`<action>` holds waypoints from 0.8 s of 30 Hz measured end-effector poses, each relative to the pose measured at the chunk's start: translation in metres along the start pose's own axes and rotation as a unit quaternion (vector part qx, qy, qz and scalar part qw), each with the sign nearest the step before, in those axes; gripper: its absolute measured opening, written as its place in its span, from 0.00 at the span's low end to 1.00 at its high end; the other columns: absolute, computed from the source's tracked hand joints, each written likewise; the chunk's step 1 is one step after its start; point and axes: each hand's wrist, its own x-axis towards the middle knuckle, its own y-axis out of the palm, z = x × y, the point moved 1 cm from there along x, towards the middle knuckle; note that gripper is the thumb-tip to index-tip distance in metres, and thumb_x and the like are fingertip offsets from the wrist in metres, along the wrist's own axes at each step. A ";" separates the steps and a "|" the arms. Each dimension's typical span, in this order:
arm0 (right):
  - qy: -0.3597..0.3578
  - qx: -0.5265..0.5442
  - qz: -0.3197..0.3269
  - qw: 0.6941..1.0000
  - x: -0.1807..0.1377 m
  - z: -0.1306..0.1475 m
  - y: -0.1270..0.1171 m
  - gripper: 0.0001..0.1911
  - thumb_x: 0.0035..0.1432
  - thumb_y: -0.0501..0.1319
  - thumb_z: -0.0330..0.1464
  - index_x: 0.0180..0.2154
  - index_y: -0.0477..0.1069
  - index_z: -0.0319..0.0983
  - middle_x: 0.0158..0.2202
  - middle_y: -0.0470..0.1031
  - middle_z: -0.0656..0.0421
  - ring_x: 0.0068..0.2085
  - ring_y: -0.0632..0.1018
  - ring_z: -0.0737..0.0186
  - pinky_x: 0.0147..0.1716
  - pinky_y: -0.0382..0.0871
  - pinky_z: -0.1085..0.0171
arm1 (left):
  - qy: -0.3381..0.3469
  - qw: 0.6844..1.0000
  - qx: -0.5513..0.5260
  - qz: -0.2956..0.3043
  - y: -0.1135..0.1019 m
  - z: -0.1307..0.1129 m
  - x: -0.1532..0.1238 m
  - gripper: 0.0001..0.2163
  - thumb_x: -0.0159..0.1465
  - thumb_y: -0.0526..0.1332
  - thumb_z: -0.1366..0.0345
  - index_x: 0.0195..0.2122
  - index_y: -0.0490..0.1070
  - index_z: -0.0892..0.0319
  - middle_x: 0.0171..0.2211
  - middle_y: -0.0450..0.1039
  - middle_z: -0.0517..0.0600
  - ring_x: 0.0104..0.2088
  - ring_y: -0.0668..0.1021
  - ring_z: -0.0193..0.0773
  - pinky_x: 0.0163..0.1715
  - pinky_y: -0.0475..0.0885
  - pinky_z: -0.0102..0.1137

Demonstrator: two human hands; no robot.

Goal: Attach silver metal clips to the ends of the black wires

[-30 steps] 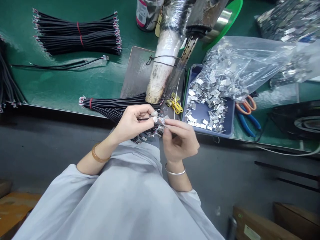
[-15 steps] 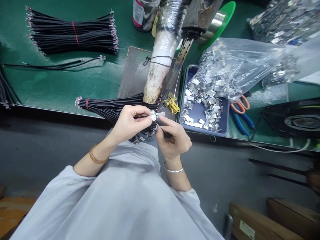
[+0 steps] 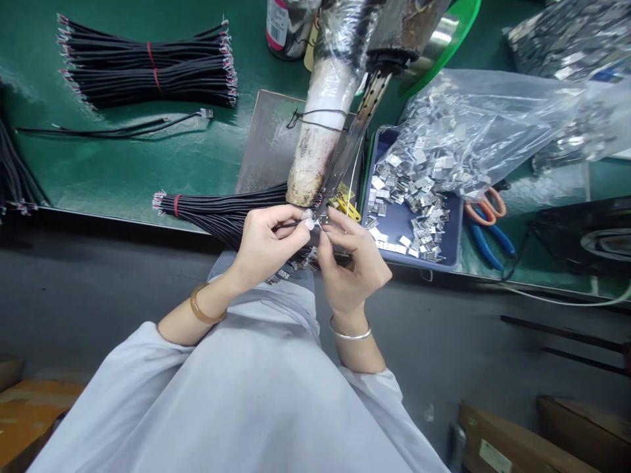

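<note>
My left hand (image 3: 266,240) pinches the end of a thin black wire just in front of a tied bundle of black wires (image 3: 221,209) at the bench edge. My right hand (image 3: 348,256) meets it, fingers pinched on a small metal connector shell (image 3: 318,223) held right under the tip of a fixed soldering iron (image 3: 345,154). Both hands are closed and touch at the fingertips. More finished wire ends with shells hang below my hands (image 3: 290,266).
A blue tray (image 3: 400,231) of several metal shells sits right of my hands, under a clear bag of shells (image 3: 473,131). Orange and blue cutters (image 3: 486,226) lie beside it. Another wire bundle (image 3: 148,66) lies far left on the green mat. Cardboard boxes (image 3: 522,437) stand on the floor.
My two hands have risen slightly toward the soldering iron tip, and the right hand has closed in on the left so that the shell and wire end meet.
</note>
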 end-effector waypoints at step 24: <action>-0.050 -0.028 0.012 0.998 0.010 0.006 -0.003 0.08 0.62 0.68 0.23 0.37 0.74 0.43 0.44 0.86 0.58 0.41 0.87 0.61 0.42 0.83 0.64 | 0.029 0.999 -0.015 0.006 -0.002 -0.007 0.002 0.07 0.56 0.62 0.68 0.22 0.74 0.62 0.18 0.59 0.41 0.19 0.55 0.25 0.18 0.50 0.24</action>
